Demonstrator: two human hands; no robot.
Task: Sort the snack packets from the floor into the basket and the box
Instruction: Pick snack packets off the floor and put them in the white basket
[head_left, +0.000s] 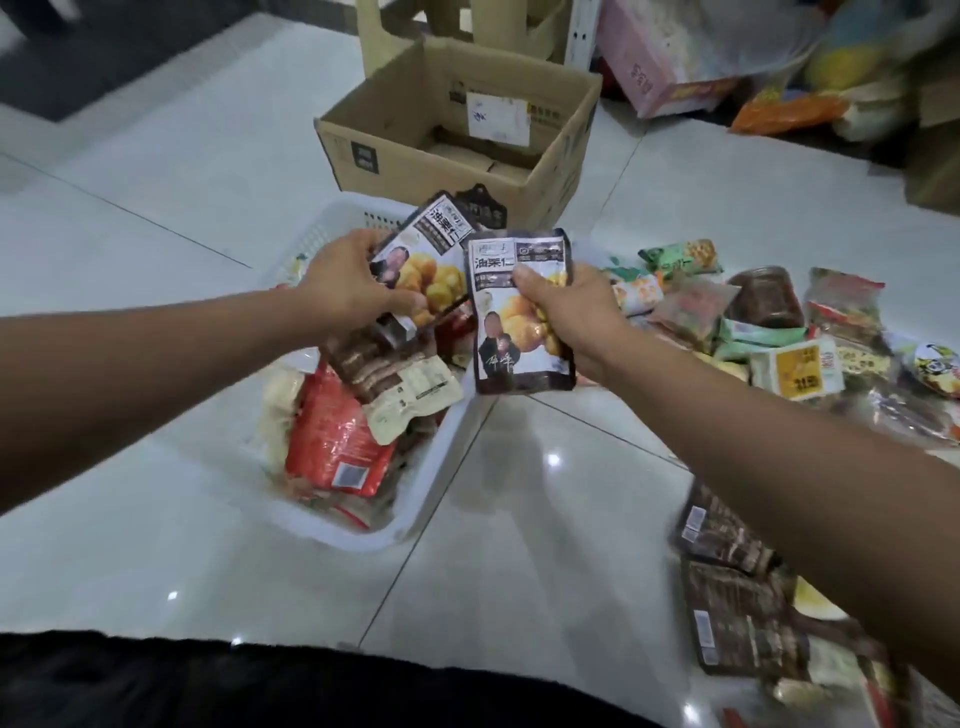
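Left hand (348, 283): fingers curled, pinching one dark snack packet (415, 260) over the white basket (415, 525).
Right hand (566, 306): fingers gripped a matching packet (511, 332) beside it.
Handling: light, crinkly, probably slippery; best held by the flat edges.
Box (363, 156): behind the basket.

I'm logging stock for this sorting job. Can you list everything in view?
chestnut packets: at least two, dark with yellow picture, held above the basket
basket: one, white, floor left of centre, holding packets
red packet: one, red, in the basket
box: one, brown cardboard, open, behind the basket
loose packets: many, mixed colours, floor on the right
brown packets: several, dark brown, floor beside right forearm
pink carton: one, pink, far right background
left hand: one, grips a chestnut packet
right hand: one, grips another
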